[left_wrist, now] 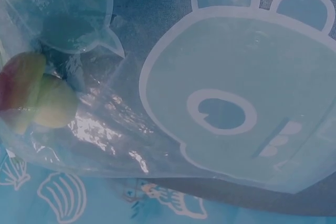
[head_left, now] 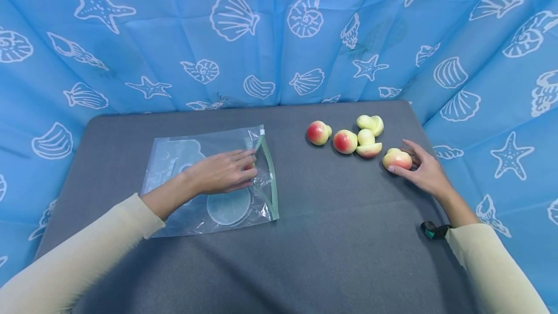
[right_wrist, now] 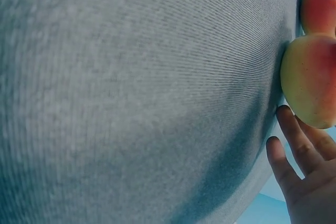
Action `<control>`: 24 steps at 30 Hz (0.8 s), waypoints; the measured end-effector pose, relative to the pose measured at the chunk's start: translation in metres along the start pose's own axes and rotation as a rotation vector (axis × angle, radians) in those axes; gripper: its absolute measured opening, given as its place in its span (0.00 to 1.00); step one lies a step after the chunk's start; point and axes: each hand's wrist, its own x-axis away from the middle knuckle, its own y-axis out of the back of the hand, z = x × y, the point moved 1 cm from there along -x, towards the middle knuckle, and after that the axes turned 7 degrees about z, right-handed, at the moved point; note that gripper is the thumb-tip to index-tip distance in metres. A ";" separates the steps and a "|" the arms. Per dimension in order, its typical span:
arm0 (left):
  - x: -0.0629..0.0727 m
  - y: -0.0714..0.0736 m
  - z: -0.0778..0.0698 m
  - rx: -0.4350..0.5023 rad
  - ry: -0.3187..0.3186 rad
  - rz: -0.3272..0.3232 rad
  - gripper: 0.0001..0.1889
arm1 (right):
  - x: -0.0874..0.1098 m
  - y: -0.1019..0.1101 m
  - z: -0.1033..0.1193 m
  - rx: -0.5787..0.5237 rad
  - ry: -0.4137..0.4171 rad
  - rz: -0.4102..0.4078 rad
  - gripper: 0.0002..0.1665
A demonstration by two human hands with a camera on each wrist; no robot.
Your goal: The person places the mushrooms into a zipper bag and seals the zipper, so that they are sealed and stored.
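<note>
A clear zip bag (head_left: 228,207) with pale bear print lies on the left of the table, its zip end facing right. My left hand (head_left: 220,172) grips the upper lip of its mouth, holding it away from the lower lip. One red-and-yellow, peach-like fruit (left_wrist: 23,93) shows through the film in the left wrist view. At the right, my right hand (head_left: 423,168) is around another peach-like fruit (head_left: 397,159) on the table, thumb at its near side. In the right wrist view the fingers (right_wrist: 299,142) are spread and fairly straight beside that fruit.
Several more red-and-yellow fruits (head_left: 345,141) sit in a cluster near the back right of the grey table (head_left: 331,236). A blue curtain (head_left: 279,42) with white shell prints hangs behind the table and along its sides. A black strap (head_left: 435,230) hangs at the right wrist.
</note>
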 end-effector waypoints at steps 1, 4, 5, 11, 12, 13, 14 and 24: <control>0.000 0.000 0.000 0.002 0.000 0.001 0.09 | 0.000 0.000 0.000 -0.001 -0.001 -0.003 0.53; 0.001 0.001 0.000 0.006 -0.001 -0.002 0.09 | 0.001 0.000 -0.002 0.001 0.009 -0.016 0.51; 0.001 0.001 0.000 0.007 -0.003 -0.003 0.09 | 0.002 0.000 -0.002 0.009 0.016 -0.021 0.50; 0.000 0.003 0.000 0.017 -0.005 -0.005 0.10 | 0.004 0.000 -0.003 0.051 0.010 -0.017 0.48; 0.000 0.003 0.000 0.019 -0.004 -0.005 0.10 | 0.004 0.000 -0.003 0.051 0.009 -0.013 0.48; 0.000 0.003 0.000 0.021 -0.003 -0.003 0.10 | 0.004 0.000 -0.003 0.049 0.010 -0.011 0.47; 0.000 0.003 0.000 0.020 -0.002 -0.001 0.10 | 0.004 0.000 -0.003 0.045 0.012 -0.008 0.47; 0.001 0.002 -0.002 0.009 -0.004 0.004 0.11 | 0.009 0.000 -0.002 0.003 0.041 -0.014 0.40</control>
